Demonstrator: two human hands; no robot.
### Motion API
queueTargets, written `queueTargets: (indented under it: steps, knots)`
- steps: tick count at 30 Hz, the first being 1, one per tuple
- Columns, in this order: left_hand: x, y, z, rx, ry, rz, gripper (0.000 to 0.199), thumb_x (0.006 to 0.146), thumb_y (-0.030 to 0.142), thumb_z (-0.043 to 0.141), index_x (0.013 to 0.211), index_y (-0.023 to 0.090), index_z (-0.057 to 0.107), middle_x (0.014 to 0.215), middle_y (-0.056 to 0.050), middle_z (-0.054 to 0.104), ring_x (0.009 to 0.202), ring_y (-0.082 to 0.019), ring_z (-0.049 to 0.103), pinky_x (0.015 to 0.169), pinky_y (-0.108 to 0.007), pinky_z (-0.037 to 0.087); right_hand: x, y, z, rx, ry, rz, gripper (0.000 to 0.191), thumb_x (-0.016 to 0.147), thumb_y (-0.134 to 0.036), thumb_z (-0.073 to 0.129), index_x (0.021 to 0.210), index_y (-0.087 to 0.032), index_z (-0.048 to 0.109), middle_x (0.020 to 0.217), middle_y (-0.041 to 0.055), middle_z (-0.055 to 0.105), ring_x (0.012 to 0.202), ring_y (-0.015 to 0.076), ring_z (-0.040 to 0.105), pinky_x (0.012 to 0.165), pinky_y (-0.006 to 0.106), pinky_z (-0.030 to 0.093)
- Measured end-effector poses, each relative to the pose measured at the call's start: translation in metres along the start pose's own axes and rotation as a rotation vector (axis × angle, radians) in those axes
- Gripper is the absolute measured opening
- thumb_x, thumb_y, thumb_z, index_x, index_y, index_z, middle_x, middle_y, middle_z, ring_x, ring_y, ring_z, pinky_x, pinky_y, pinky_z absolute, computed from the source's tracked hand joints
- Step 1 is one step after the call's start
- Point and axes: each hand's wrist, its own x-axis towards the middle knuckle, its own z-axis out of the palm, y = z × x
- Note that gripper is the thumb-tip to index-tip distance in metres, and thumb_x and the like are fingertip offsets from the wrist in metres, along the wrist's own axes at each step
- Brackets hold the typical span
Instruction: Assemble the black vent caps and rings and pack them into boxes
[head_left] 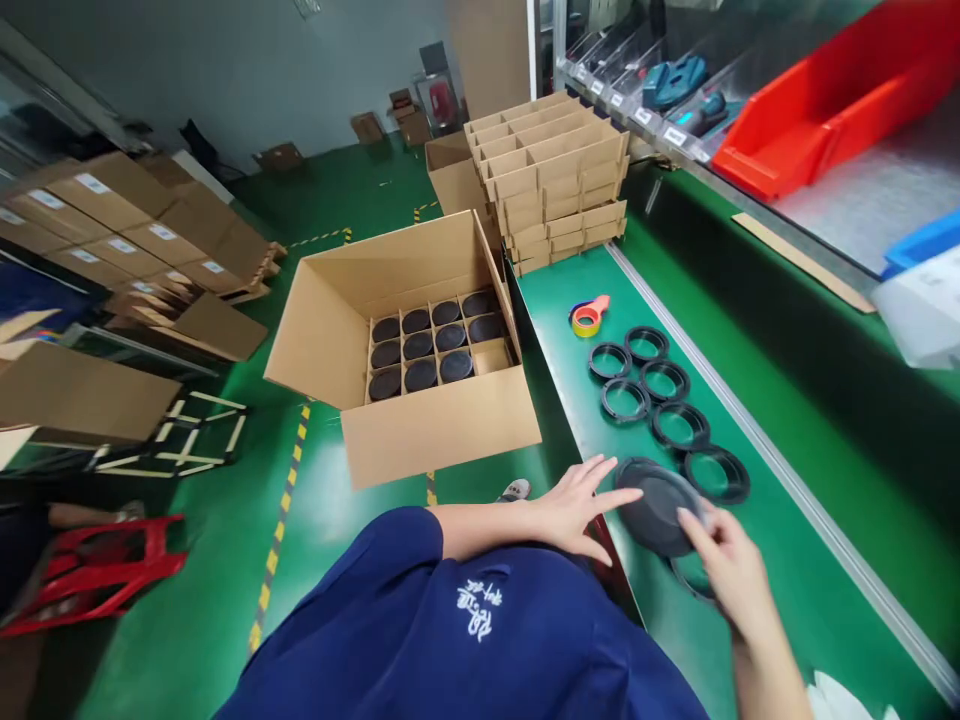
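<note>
A round black lid-like disc (654,508) is held over the green bench by my right hand (731,560), thumb on top at its right edge. My left hand (577,508) is open with its fingers spread, its fingertips at the disc's left side; whether they touch it I cannot tell. Under the disc a black ring (694,578) shows in part. Several more black rings (679,427) lie flat farther along the bench. Left of the bench stands an open cardboard box (442,430), its divider cells holding round black pieces (418,345); the front right cell shows bare cardboard.
Yellow and orange tape rolls (587,318) lie on the bench (555,290). Stacked cardboard dividers (559,170) stand at its far end. A shelf on the right carries a red bin (817,110). Sealed cartons (127,215) and a red stool (112,570) are at left.
</note>
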Motion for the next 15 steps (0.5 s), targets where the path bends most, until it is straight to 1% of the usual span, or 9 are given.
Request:
queueTargets:
  steps: [1, 3, 5, 7, 8, 9, 11, 13, 15]
  knots:
    - [0.0, -0.005, -0.019, 0.065, -0.009, 0.029, 0.109, 0.074, 0.061, 0.082, 0.165, 0.033, 0.028, 0.175, -0.015, -0.006, 0.157, -0.051, 0.001, 0.12, -0.074, 0.017, 0.006, -0.04, 0.027, 0.086, -0.07, -0.066, 0.054, 0.075, -0.077, 0.059, 0.064, -0.027, 0.039, 0.076, 0.0056, 0.065, 0.077, 0.0274, 0.063, 0.068, 0.038, 0.054]
    - [-0.007, -0.023, -0.06, 0.172, -0.011, 0.015, 0.111, 0.07, 0.058, 0.085, 0.164, 0.036, 0.029, 0.175, -0.015, -0.01, 0.155, -0.057, 0.0, 0.114, -0.081, 0.018, 0.02, -0.109, 0.082, 0.221, -0.175, -0.136, 0.054, 0.077, -0.075, 0.06, 0.067, -0.026, 0.04, 0.07, 0.0022, 0.059, 0.07, 0.0227, 0.057, 0.066, 0.034, 0.051]
    - [-0.022, -0.05, -0.101, 0.233, 0.019, -0.038, 0.109, 0.069, 0.048, 0.086, 0.163, 0.038, 0.031, 0.174, -0.016, 0.001, 0.153, -0.056, 0.008, 0.113, -0.078, 0.024, 0.032, -0.162, 0.131, 0.276, -0.24, -0.151, 0.052, 0.081, -0.073, 0.058, 0.07, -0.026, 0.041, 0.067, -0.0006, 0.053, 0.066, 0.0196, 0.052, 0.065, 0.032, 0.049]
    - [-0.04, -0.085, -0.139, 0.25, 0.053, -0.102, 0.108, 0.067, 0.04, 0.085, 0.161, 0.039, 0.034, 0.171, -0.016, 0.015, 0.151, -0.052, 0.019, 0.114, -0.071, 0.029, 0.043, -0.2, 0.168, 0.288, -0.297, -0.167, 0.048, 0.086, -0.071, 0.056, 0.076, -0.025, 0.046, 0.078, 0.0022, 0.061, 0.079, 0.0223, 0.059, 0.073, 0.034, 0.052]
    - [-0.047, -0.105, -0.157, 0.249, 0.088, -0.158, 0.107, 0.066, 0.038, 0.085, 0.161, 0.039, 0.035, 0.168, -0.016, 0.021, 0.148, -0.05, 0.024, 0.115, -0.068, 0.031, 0.048, -0.213, 0.181, 0.287, -0.328, -0.184, 0.046, 0.087, -0.07, 0.056, 0.08, -0.025, 0.051, 0.091, 0.0058, 0.066, 0.095, 0.0257, 0.063, 0.082, 0.036, 0.054]
    - [-0.053, -0.126, -0.174, 0.249, 0.142, -0.243, 0.107, 0.066, 0.038, 0.085, 0.161, 0.038, 0.035, 0.164, -0.016, 0.025, 0.146, -0.048, 0.028, 0.114, -0.065, 0.033, 0.052, -0.224, 0.19, 0.287, -0.354, -0.2, 0.045, 0.088, -0.069, 0.056, 0.085, -0.025, 0.056, 0.108, 0.0093, 0.068, 0.114, 0.0289, 0.061, 0.091, 0.038, 0.053]
    - [-0.056, -0.169, -0.204, 0.27, 0.28, -0.473, 0.107, 0.068, 0.043, 0.085, 0.162, 0.036, 0.034, 0.162, -0.017, 0.025, 0.144, -0.046, 0.028, 0.114, -0.063, 0.034, 0.058, -0.236, 0.202, 0.302, -0.398, -0.207, 0.044, 0.091, -0.067, 0.056, 0.095, -0.024, 0.062, 0.134, 0.0122, 0.063, 0.138, 0.0306, 0.049, 0.105, 0.041, 0.048]
    - [-0.047, -0.214, -0.228, 0.303, 0.369, -0.669, 0.111, 0.07, 0.051, 0.087, 0.164, 0.033, 0.03, 0.164, -0.019, 0.018, 0.146, -0.048, 0.022, 0.115, -0.063, 0.03, 0.059, -0.236, 0.207, 0.335, -0.442, -0.139, 0.045, 0.093, -0.067, 0.055, 0.102, -0.023, 0.065, 0.135, 0.0128, 0.064, 0.135, 0.0303, 0.054, 0.106, 0.041, 0.048]
    - [-0.028, -0.253, -0.242, 0.321, 0.344, -0.744, 0.114, 0.07, 0.057, 0.087, 0.164, 0.031, 0.028, 0.167, -0.022, 0.012, 0.149, -0.051, 0.018, 0.116, -0.063, 0.026, 0.053, -0.226, 0.208, 0.341, -0.483, -0.027, 0.048, 0.093, -0.067, 0.055, 0.103, -0.022, 0.066, 0.116, 0.0112, 0.071, 0.113, 0.0289, 0.065, 0.098, 0.04, 0.052]
